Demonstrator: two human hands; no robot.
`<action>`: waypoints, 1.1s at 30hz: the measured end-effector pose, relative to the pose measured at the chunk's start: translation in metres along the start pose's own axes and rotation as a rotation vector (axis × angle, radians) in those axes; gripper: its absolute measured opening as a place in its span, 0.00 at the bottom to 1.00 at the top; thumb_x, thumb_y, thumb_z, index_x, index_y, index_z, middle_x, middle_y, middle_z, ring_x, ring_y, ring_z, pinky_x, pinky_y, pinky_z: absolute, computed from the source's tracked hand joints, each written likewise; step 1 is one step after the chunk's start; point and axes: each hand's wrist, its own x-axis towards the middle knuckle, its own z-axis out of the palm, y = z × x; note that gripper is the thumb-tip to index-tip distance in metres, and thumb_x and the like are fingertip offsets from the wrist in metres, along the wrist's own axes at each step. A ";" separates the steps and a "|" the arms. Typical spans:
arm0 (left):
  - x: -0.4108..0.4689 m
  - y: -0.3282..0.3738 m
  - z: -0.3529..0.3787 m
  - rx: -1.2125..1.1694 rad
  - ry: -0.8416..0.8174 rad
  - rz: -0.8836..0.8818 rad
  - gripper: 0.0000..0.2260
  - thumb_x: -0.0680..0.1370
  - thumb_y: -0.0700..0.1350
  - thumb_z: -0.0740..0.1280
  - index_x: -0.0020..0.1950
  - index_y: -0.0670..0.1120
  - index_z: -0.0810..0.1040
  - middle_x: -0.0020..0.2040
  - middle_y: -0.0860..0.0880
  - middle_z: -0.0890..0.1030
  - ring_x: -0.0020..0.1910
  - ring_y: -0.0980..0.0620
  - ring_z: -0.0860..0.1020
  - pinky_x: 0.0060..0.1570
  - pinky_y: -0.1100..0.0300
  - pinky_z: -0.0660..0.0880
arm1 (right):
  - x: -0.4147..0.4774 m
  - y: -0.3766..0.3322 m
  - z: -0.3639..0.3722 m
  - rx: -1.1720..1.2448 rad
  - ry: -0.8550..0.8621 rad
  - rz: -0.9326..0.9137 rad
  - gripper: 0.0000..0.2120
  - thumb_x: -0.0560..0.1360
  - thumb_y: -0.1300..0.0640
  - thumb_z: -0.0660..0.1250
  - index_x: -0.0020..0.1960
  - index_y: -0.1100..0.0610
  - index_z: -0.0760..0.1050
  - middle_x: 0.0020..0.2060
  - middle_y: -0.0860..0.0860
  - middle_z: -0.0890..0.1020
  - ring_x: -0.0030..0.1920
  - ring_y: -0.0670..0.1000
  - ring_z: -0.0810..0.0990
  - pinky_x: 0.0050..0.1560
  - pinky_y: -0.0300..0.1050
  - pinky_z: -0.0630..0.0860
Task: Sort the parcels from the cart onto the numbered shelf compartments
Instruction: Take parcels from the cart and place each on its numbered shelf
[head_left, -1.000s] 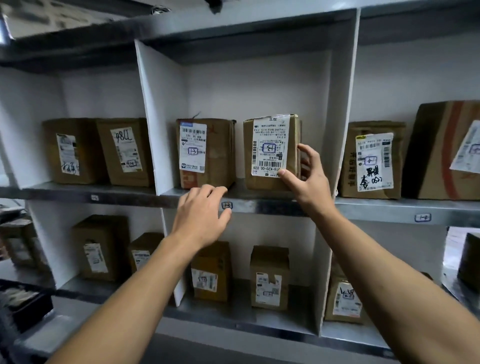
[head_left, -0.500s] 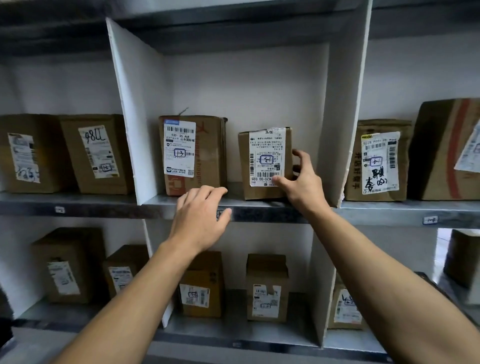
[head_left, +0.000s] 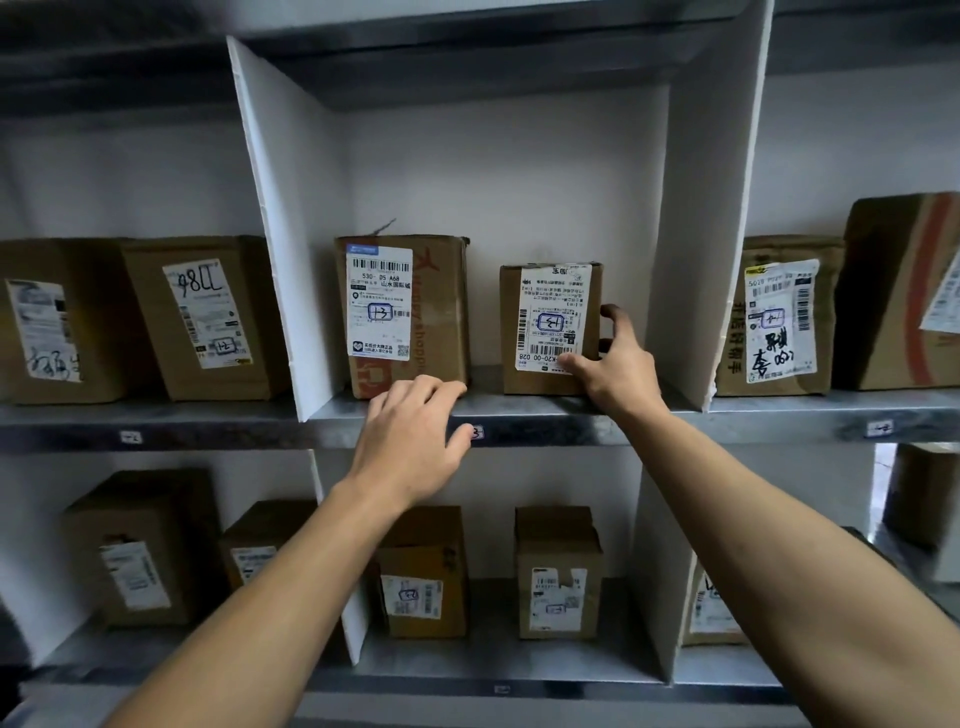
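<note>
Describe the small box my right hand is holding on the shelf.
The small box is a brown cardboard carton standing upright on the metal shelf, right of a taller box. A white shipping label, seemingly upside down, with barcodes and a blue-framed handwritten mark, covers its front. The right hand grips its lower right corner.

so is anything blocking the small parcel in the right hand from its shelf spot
Nothing visible: the small parcel already stands on the shelf, the right hand gripping its side, with a gap to the larger parcel. Behind it is hidden.
</note>
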 end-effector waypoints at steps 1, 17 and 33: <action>-0.001 -0.001 -0.001 -0.008 0.003 0.000 0.21 0.79 0.58 0.60 0.71 0.54 0.67 0.66 0.53 0.72 0.65 0.50 0.68 0.66 0.51 0.64 | -0.001 -0.001 0.000 -0.010 0.002 0.004 0.35 0.72 0.46 0.76 0.72 0.41 0.59 0.61 0.52 0.81 0.59 0.58 0.81 0.61 0.63 0.78; -0.047 0.014 0.016 -0.148 -0.014 0.135 0.21 0.79 0.55 0.62 0.71 0.51 0.69 0.66 0.51 0.74 0.65 0.51 0.69 0.65 0.51 0.66 | -0.111 0.046 -0.010 -0.389 0.137 -0.366 0.19 0.79 0.50 0.67 0.68 0.56 0.74 0.66 0.55 0.74 0.67 0.55 0.70 0.68 0.53 0.71; -0.144 0.141 0.102 -0.326 -0.350 0.393 0.22 0.80 0.56 0.60 0.74 0.54 0.65 0.69 0.51 0.70 0.68 0.48 0.66 0.69 0.51 0.61 | -0.294 0.174 -0.104 -1.057 -0.026 0.103 0.22 0.76 0.41 0.61 0.66 0.51 0.72 0.60 0.55 0.76 0.63 0.60 0.73 0.58 0.55 0.73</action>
